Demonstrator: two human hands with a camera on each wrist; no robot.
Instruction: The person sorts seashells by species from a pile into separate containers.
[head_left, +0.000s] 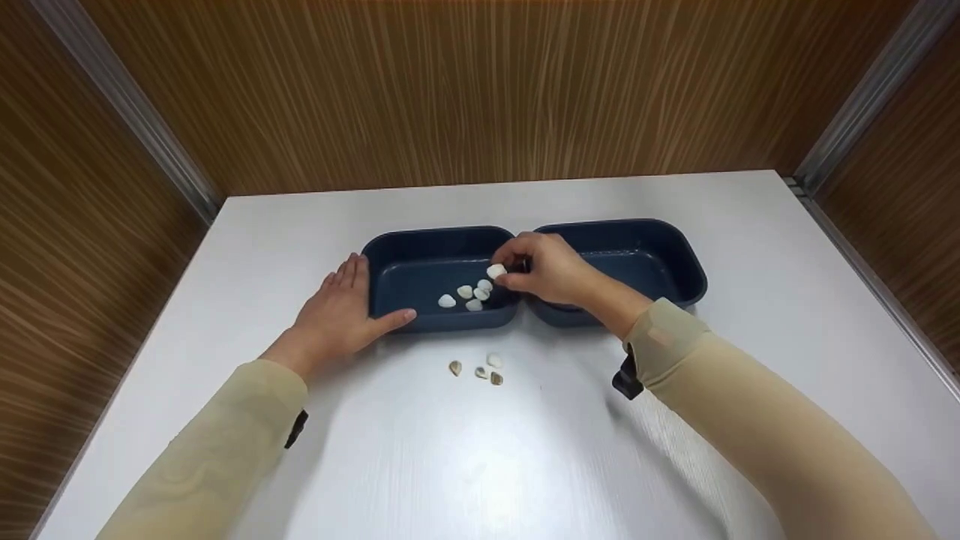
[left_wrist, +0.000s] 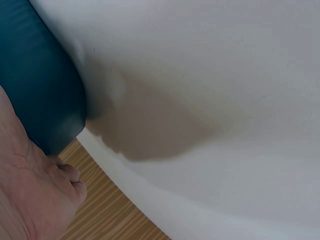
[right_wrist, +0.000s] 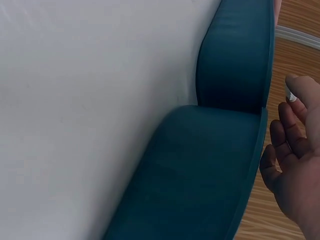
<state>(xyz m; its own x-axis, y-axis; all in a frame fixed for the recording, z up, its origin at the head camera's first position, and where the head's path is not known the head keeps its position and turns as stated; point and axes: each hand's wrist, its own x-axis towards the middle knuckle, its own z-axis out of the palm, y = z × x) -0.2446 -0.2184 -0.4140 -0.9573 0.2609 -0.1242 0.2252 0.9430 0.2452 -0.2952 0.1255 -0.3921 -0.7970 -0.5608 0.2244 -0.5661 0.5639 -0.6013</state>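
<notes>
Head view: the right hand point(head_left: 551, 270) pinches a small white seashell point(head_left: 496, 271) at its fingertips, above the right end of the left dark-blue plastic tray point(head_left: 390, 247), where four pale shells point(head_left: 469, 295) lie just below-left. The left hand point(head_left: 339, 315), fingers straight, rests against that tray's left wall.
Left wrist view: the palm touches the tray wall.
Right wrist view: curled fingers point(right_wrist: 287, 145) hold the shell beside the right dark-blue tray point(right_wrist: 200, 170).

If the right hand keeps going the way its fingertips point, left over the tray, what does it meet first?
The right hand, pinching a white shell, points left over the left tray. That line looks free above the shells in the tray; the first thing is probably the tray's far left wall, beside the left hand. Height is unclear.
</notes>
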